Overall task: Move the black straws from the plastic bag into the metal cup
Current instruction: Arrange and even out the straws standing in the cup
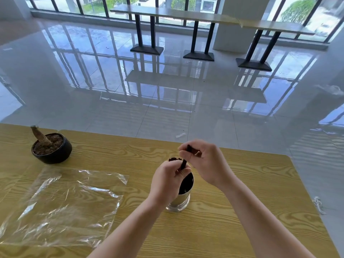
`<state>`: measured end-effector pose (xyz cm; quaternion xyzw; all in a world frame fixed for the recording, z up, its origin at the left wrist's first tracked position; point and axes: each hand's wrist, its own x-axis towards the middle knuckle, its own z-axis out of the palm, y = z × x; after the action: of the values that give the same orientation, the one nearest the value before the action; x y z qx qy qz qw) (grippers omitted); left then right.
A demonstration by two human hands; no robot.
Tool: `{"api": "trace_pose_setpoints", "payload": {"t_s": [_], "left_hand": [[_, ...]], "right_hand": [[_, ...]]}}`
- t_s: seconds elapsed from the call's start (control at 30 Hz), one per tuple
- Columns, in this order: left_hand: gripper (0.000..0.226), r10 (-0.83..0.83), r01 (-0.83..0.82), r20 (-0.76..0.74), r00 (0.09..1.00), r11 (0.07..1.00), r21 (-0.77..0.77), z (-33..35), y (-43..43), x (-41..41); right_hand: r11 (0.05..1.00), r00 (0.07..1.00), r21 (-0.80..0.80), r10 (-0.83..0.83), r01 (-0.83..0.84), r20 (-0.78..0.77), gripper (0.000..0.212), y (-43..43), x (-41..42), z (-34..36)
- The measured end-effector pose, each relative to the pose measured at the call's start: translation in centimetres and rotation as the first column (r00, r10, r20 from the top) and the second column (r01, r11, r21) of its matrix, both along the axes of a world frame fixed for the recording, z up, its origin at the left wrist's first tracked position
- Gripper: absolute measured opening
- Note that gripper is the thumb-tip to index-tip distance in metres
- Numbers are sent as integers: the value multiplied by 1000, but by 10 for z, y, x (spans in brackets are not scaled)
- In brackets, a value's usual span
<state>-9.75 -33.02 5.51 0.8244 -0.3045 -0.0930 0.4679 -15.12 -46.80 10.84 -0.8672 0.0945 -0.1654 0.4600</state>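
My left hand (168, 180) wraps the light, stiff black straws (183, 164) over the metal cup (181, 199); my right hand (203, 161) pinches their slippery tops, centre frame.

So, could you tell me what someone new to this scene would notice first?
Two bare hands meet over a metal cup near the middle of the wooden table: the left hand steadies a bundle of black straws in the cup, and the right hand pinches one straw's top. To the left lies a flat clear plastic bag, with a small black plant pot behind it.
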Motion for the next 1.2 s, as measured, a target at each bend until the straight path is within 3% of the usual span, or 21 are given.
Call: {"api": "trace_pose_setpoints", "payload": {"t_s": [0.07, 0.1, 0.2, 0.3, 0.43, 0.6, 0.93, 1.03, 1.2], "left_hand": [[9, -5, -3, 108, 994, 997, 71, -1, 4, -3], [25, 16, -33, 175, 985, 995, 97, -4, 8, -4], [27, 199, -193, 218, 955, 980, -49, -15, 24, -2], [27, 330, -326, 50, 943, 943, -71, -33, 41, 2], [36, 291, -290, -185, 939, 956, 35, -48, 46, 6], [29, 282, -279, -176, 943, 959, 44, -51, 37, 16], [9, 307, -314, -187, 933, 949, -9, -54, 25, 31], [7, 306, -313, -190, 933, 950, -9, -56, 26, 32], [14, 283, -294, -216, 935, 956, -22, -58, 25, 31]], "right_hand": [[998, 999, -46, -46, 45, -27, 8, -3, -4, -9], [995, 996, -60, -84, 81, -44, 9, -6, -6, -15], [983, 981, -94, -167, 158, -97, 13, -11, -9, -32], [984, 965, -72, -175, 164, -194, 13, -6, -5, -48], [982, 950, -106, -178, 156, -255, 12, -2, 1, -67], [969, 955, -178, -206, 169, -215, 34, -1, 2, -76], [950, 965, -232, -237, 207, -109, 21, -2, 12, -71], [939, 985, -333, -129, 85, -111, 25, -1, 28, -61], [876, 928, -402, 121, -266, -351, 29, -4, 52, -47]]}}
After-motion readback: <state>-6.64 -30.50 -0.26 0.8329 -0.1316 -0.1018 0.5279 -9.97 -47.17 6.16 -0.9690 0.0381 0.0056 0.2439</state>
